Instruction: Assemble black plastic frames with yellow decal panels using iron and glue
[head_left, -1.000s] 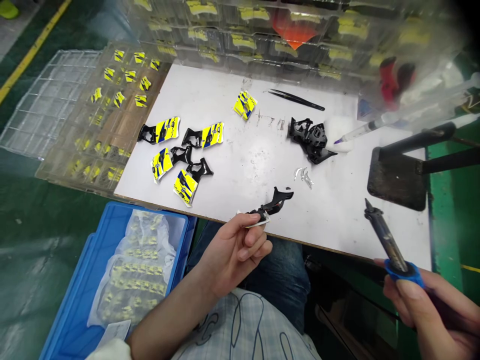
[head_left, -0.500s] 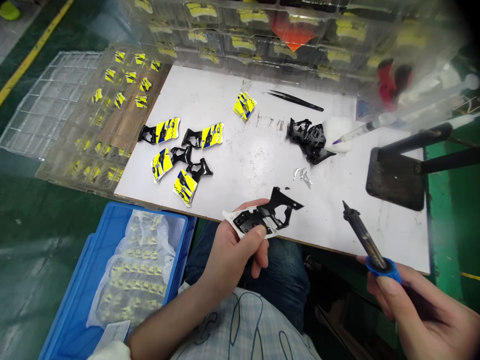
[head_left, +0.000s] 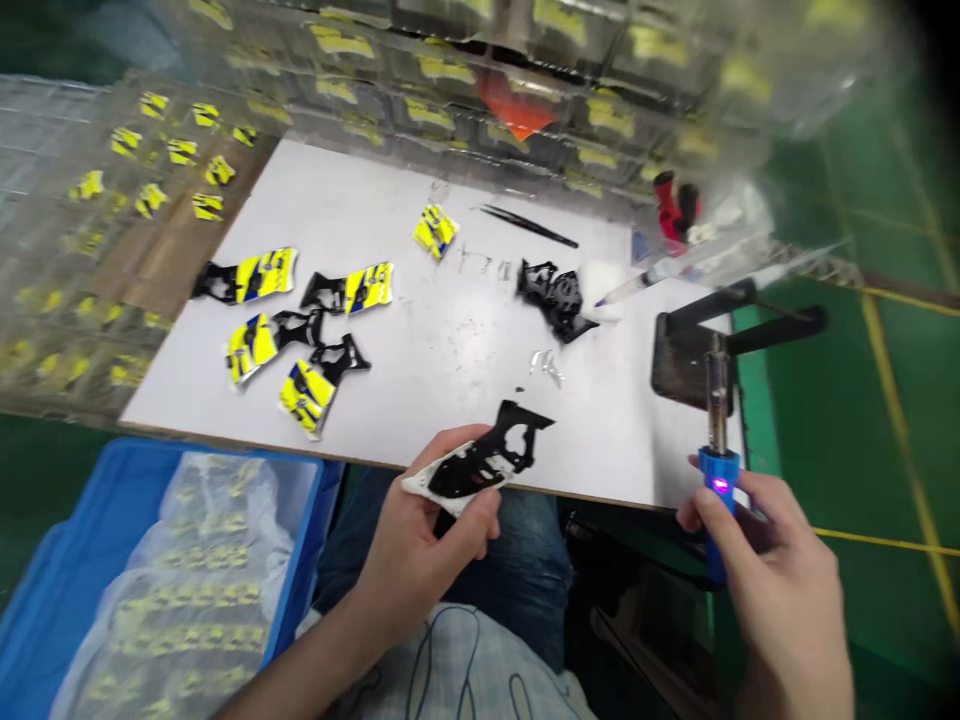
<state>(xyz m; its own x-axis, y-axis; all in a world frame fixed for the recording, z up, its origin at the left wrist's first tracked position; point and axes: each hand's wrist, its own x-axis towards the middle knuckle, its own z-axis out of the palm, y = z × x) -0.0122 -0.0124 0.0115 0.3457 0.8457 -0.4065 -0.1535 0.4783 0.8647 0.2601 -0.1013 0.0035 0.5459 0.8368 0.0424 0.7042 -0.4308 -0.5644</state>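
Left hand (head_left: 420,540) fingers closed on black fairing panel (head_left: 480,462), inner face up for access. Right hand (head_left: 765,580) wrapped around soldering iron (head_left: 716,440), tip upright, clear of table (head_left: 450,330).

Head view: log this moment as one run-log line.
left hand: holds black panel | right hand: grips soldering iron, tip up by stand | white board: yellow-blue panels, tweezers

The left hand (head_left: 420,540) is raised palm-up, thumb pressed across the top of its fingers in a closed pinch, forearm running down and to its left. The right hand (head_left: 772,590) sits well apart, fingers curled in a fist-like grip, thumb up, wrist bent inward.
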